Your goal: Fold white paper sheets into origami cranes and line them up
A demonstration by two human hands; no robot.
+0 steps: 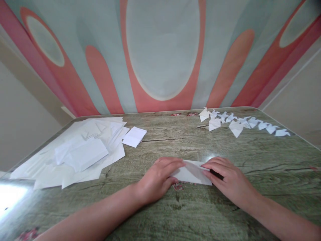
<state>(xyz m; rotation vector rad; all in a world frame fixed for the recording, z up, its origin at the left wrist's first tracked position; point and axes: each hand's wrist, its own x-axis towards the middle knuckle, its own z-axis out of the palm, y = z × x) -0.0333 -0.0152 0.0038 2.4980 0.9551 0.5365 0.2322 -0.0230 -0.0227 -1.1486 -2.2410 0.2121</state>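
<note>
A small white sheet of paper, partly folded, lies between my hands near the middle of the table. My left hand grips its left end, thumb at the near edge and fingers over the top. At the right end, my right hand pinches the paper between thumb and fingers, with a raised flap at its fingertips. The fingers cover both ends, so the exact folds there are hidden.
A spread pile of white paper sheets covers the table's left side, with folded pieces on top. Beside it lies a small folded paper. Several folded paper birds stand at the back right. A patterned backdrop rises behind the wood-grain table.
</note>
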